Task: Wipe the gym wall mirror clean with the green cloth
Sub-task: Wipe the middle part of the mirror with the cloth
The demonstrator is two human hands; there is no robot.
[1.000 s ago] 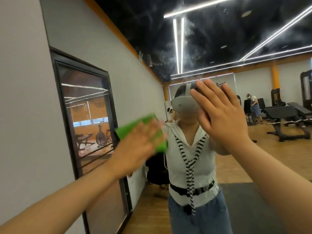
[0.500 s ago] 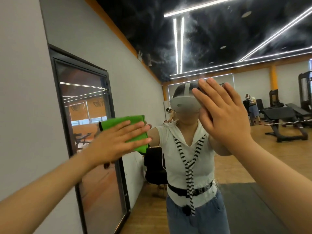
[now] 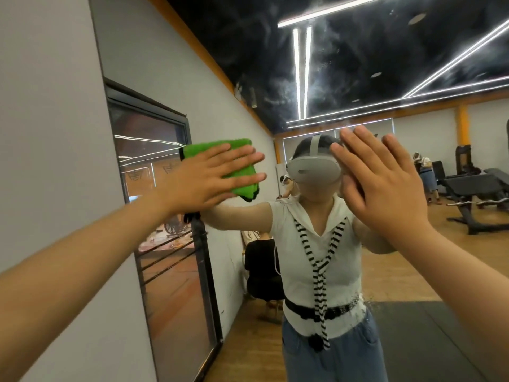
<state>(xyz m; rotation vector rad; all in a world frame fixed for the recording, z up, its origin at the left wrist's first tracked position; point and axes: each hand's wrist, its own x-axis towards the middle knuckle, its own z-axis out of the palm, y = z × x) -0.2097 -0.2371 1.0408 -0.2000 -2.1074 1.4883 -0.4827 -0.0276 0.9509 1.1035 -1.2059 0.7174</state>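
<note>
Both arms outstretched, left hand (image 3: 203,179) flat, fingers straight, right hand (image 3: 385,183) open-palmed

Cloth (image 3: 220,148) under left hand (image 3: 203,181) on mirror (image 3: 440,271), right hand (image 3: 385,188) beside

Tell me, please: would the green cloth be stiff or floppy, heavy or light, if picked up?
Probably floppy: the green cloth is folded in soft, fuzzy layers, and its lower corner sags beneath the left hand. Likely light, since flat fingers alone pin it to the mirror. It would probably drop if the pressure stopped.
</note>
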